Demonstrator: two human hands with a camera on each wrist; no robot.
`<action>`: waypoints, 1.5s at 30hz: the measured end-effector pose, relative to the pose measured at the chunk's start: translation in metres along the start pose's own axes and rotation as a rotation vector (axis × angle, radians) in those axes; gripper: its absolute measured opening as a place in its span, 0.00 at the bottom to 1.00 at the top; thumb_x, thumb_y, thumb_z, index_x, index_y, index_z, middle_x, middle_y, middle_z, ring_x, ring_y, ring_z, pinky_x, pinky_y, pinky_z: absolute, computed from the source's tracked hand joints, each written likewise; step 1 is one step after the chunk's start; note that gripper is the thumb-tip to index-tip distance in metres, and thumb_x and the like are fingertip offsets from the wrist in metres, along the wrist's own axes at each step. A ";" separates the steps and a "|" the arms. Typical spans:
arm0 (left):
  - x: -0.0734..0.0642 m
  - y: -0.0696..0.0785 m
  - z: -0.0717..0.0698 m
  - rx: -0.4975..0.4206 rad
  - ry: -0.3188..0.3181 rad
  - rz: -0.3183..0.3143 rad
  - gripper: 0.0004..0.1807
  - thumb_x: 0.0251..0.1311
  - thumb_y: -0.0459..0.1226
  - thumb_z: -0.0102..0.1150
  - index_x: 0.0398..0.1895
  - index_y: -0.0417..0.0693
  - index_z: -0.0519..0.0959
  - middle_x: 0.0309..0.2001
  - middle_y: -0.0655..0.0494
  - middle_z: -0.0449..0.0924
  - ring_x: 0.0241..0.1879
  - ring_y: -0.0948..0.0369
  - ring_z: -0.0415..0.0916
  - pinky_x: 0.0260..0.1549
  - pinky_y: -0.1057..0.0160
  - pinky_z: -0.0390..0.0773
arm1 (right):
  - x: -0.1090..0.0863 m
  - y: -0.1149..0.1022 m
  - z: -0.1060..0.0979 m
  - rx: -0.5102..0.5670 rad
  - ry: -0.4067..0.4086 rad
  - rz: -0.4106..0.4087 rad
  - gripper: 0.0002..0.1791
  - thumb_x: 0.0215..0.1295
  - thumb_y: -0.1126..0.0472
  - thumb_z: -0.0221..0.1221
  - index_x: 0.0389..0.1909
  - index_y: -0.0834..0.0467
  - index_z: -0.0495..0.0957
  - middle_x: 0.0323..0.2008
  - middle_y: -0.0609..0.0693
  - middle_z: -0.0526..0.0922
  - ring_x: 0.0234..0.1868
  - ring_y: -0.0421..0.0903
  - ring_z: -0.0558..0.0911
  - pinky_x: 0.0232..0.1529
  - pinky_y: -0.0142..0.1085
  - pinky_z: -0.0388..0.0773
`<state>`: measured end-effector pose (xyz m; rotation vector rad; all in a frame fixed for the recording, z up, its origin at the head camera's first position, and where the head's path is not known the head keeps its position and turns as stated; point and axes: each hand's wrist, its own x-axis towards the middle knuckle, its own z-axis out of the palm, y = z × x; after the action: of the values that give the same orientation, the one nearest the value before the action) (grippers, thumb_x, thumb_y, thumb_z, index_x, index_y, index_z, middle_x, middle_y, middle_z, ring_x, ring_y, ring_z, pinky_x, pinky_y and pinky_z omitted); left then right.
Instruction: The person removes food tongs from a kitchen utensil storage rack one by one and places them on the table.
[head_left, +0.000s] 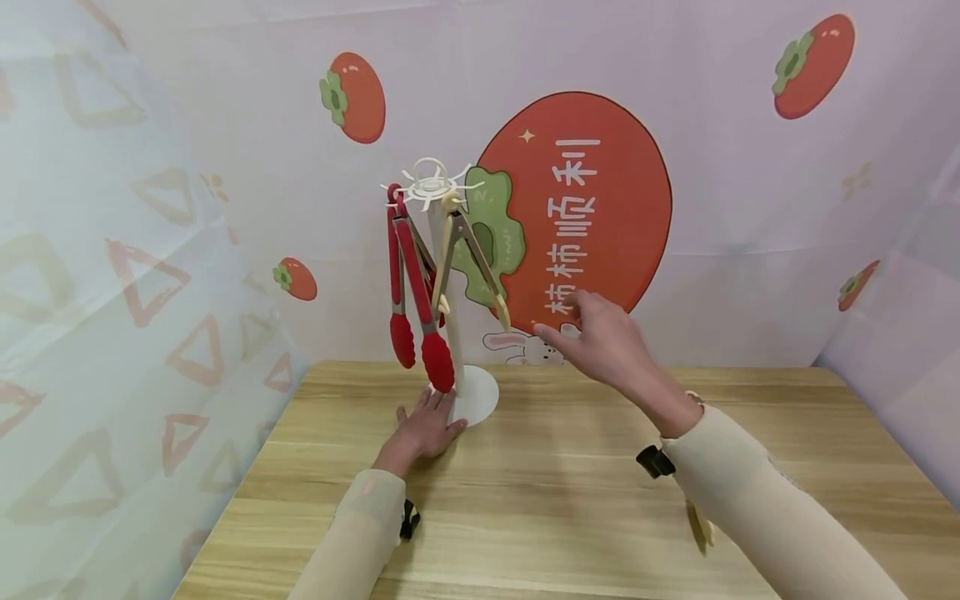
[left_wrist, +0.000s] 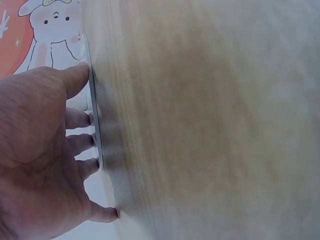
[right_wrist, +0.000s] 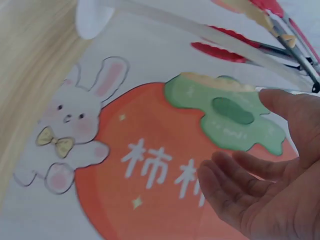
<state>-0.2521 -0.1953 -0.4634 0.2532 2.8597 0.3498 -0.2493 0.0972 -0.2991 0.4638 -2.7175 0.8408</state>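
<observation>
A white hanging rack with a round base and a ring of hooks on top stands at the back of the table. Red tongs with scalloped heads hang from its left side. Beige-tipped tongs hang spread from a hook at the front. My left hand rests with extended fingers on the left front of the base; in the left wrist view its fingertips touch the base's edge. Right of the rack, my right hand is raised, fingers loosely bent and holding nothing, apart from the beige tongs.
A slim beige object lies on the wooden table, partly hidden by my right forearm. Behind the table hangs a cloth backdrop printed with persimmons and a rabbit. Another patterned cloth closes the left side.
</observation>
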 end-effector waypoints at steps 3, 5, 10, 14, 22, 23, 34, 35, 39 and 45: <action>0.000 0.000 -0.001 -0.005 0.007 0.002 0.40 0.75 0.52 0.50 0.81 0.44 0.52 0.80 0.43 0.48 0.79 0.41 0.41 0.63 0.21 0.46 | 0.005 -0.014 0.000 0.052 0.014 -0.006 0.35 0.63 0.41 0.68 0.59 0.62 0.74 0.50 0.57 0.82 0.50 0.54 0.81 0.48 0.53 0.79; 0.000 0.000 0.000 -0.005 0.007 -0.001 0.39 0.75 0.52 0.49 0.81 0.44 0.52 0.80 0.43 0.48 0.79 0.42 0.41 0.64 0.22 0.46 | 0.009 -0.025 0.000 0.091 0.022 -0.010 0.36 0.63 0.40 0.67 0.61 0.62 0.73 0.52 0.58 0.81 0.52 0.54 0.80 0.51 0.53 0.78; 0.001 0.000 0.001 -0.014 0.006 -0.003 0.39 0.75 0.52 0.49 0.81 0.44 0.52 0.80 0.43 0.49 0.79 0.41 0.41 0.63 0.21 0.45 | 0.014 -0.051 0.004 0.184 0.048 -0.034 0.38 0.63 0.41 0.68 0.64 0.61 0.70 0.56 0.56 0.79 0.56 0.55 0.78 0.53 0.52 0.77; 0.002 -0.001 0.002 -0.011 0.003 -0.002 0.40 0.75 0.53 0.49 0.81 0.45 0.51 0.81 0.44 0.47 0.79 0.41 0.40 0.63 0.21 0.45 | 0.020 -0.067 0.010 0.218 0.084 -0.070 0.40 0.63 0.42 0.67 0.67 0.62 0.68 0.57 0.56 0.76 0.57 0.54 0.75 0.54 0.51 0.77; 0.003 0.000 0.002 -0.003 0.015 0.002 0.40 0.75 0.52 0.51 0.81 0.46 0.52 0.80 0.44 0.48 0.79 0.41 0.41 0.62 0.20 0.45 | 0.033 -0.088 0.021 0.268 0.141 -0.088 0.43 0.62 0.41 0.67 0.70 0.61 0.64 0.60 0.59 0.73 0.55 0.52 0.73 0.50 0.49 0.79; 0.003 0.000 0.002 -0.002 0.015 0.002 0.39 0.75 0.51 0.51 0.81 0.46 0.52 0.80 0.44 0.48 0.79 0.41 0.41 0.62 0.20 0.45 | 0.035 -0.091 0.022 0.268 0.148 -0.086 0.44 0.62 0.40 0.67 0.70 0.61 0.64 0.60 0.59 0.73 0.55 0.52 0.73 0.51 0.49 0.79; 0.004 -0.003 0.006 0.000 0.010 -0.004 0.39 0.75 0.51 0.50 0.81 0.45 0.53 0.80 0.45 0.48 0.79 0.41 0.41 0.63 0.21 0.45 | 0.052 -0.105 0.031 0.283 0.172 -0.062 0.45 0.63 0.37 0.64 0.72 0.59 0.62 0.63 0.56 0.70 0.58 0.50 0.72 0.54 0.48 0.79; 0.004 -0.003 0.006 -0.001 0.011 -0.003 0.39 0.75 0.50 0.51 0.81 0.45 0.53 0.80 0.45 0.48 0.79 0.41 0.41 0.63 0.20 0.45 | 0.053 -0.106 0.031 0.289 0.174 -0.060 0.45 0.63 0.37 0.64 0.72 0.59 0.62 0.62 0.56 0.70 0.58 0.50 0.73 0.54 0.47 0.79; 0.004 -0.004 0.006 0.006 0.012 0.004 0.39 0.75 0.51 0.50 0.81 0.45 0.52 0.80 0.44 0.49 0.79 0.41 0.41 0.62 0.20 0.45 | 0.057 -0.109 0.033 0.310 0.189 -0.064 0.43 0.63 0.38 0.65 0.70 0.59 0.64 0.61 0.55 0.71 0.58 0.49 0.74 0.55 0.46 0.79; 0.004 -0.003 0.006 0.005 0.012 0.011 0.39 0.75 0.52 0.50 0.81 0.46 0.52 0.80 0.45 0.48 0.79 0.41 0.41 0.63 0.21 0.45 | 0.060 -0.114 0.035 0.316 0.205 -0.054 0.42 0.63 0.39 0.65 0.70 0.60 0.64 0.60 0.55 0.71 0.58 0.49 0.75 0.56 0.46 0.78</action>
<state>-0.2547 -0.1961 -0.4712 0.2682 2.8720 0.3480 -0.2669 -0.0257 -0.2497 0.4819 -2.3843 1.2365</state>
